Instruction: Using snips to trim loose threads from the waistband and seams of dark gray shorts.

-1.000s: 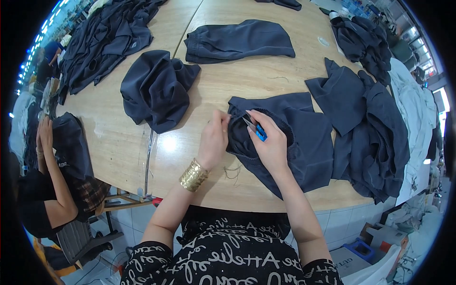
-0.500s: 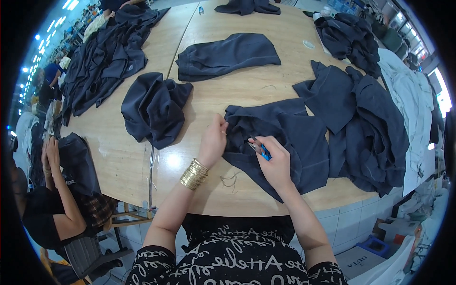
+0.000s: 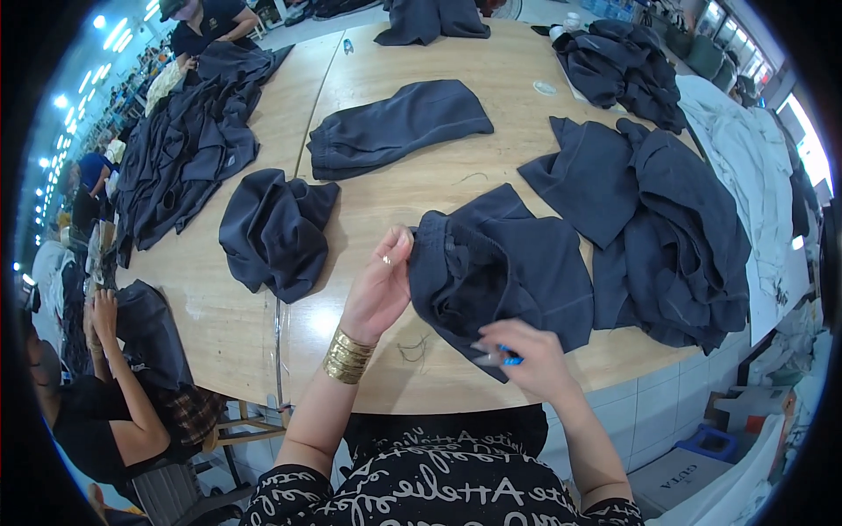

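Observation:
Dark grey-blue shorts (image 3: 553, 272) lie on the table in front of me, their gathered waistband open toward me. My left hand (image 3: 379, 285) pinches the left edge of that waistband, lifting it a little; gold bangles circle the wrist. My right hand (image 3: 535, 361) is closed around small thread snips (image 3: 509, 358) with blue on the handle. It hovers over the near edge of the shorts, slightly blurred, and the snips are partly hidden by the fingers. Loose thread ends (image 3: 412, 349) lie on the wood between my forearms.
A crumpled dark garment (image 3: 276, 232) lies left, a folded one (image 3: 399, 127) beyond. Dark garments are heaped at right (image 3: 684, 237) and far left (image 3: 189, 140). Another small blue tool (image 3: 348, 46) lies far off. A seated co-worker (image 3: 114, 403) is at left; another person (image 3: 210, 26) stands at the far left.
My right hand has drawn back from inside the waistband toward the near edge, with the snips. The waistband now stands more open. My view has shifted slightly.

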Motion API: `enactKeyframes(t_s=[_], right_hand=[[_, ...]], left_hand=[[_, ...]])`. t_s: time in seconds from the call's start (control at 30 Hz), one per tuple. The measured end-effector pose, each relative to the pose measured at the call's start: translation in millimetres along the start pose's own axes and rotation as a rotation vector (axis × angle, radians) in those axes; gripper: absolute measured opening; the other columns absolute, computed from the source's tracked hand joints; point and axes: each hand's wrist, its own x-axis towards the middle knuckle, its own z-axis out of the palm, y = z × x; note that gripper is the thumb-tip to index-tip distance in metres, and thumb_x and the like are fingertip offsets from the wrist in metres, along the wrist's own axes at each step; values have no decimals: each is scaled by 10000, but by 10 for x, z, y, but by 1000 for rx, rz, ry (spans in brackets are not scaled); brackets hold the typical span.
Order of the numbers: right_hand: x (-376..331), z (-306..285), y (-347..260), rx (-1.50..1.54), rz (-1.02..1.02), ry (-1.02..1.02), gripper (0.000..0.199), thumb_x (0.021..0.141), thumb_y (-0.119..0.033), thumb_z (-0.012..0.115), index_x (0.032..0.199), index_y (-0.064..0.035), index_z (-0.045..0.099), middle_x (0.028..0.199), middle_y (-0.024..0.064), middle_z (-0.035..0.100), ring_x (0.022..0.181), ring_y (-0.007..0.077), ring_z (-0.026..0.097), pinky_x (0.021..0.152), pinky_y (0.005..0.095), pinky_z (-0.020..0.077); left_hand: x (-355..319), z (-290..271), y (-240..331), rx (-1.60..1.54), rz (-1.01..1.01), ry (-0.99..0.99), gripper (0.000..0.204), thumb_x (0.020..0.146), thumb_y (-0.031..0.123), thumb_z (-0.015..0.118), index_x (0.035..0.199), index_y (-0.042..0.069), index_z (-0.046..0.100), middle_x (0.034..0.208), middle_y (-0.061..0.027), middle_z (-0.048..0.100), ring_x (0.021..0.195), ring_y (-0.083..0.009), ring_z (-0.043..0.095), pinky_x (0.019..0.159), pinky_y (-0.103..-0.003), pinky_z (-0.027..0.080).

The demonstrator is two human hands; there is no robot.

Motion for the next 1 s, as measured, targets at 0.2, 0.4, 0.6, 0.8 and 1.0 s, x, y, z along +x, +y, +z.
enactKeyframes(t_s=[0.2,0.4,0.6,0.8,1.0], right_hand=[[493,-35,-368,119,19,369,306,699,121,677,971,-19,660,821,68,584,728,134,569,677,227,468],[766,204,-377,17,-38,238,316,705,-2,727,1005,-79,666,771,54,544,657,164,545,618,257,449],[831,254,-182,375,177,260,79,790,-48,688,859,-19,662,685,19,577,603,83,525,555,203,395],[791,32,-229,650,433,308,158,864,-129,641,772,-2,619,607,7,610,490,1,426,455,176,309],[733,-22,-310,583,400,366,157,866,-138,645,771,-15,626,626,0,629,455,-15,386,414,168,275]], left_hand=[[-209,104,37,119,-67,-70,63,963,164,494,979,103,498,942,51,467,934,-54,476,858,-234,396],[-268,154,-16,220,-103,-79,92,949,145,516,1027,94,510,966,44,494,964,-53,469,888,-232,374],[-267,160,-52,301,-133,-29,454,865,-56,530,1298,31,423,1166,-101,584,1060,-123,564,874,-239,463],[-308,232,18,438,-79,23,443,872,-69,496,1303,21,443,1187,-101,583,1057,-125,570,917,-244,441],[-325,254,71,537,-75,26,448,853,-96,441,1287,13,461,1187,-106,580,1074,-129,558,935,-246,431]])
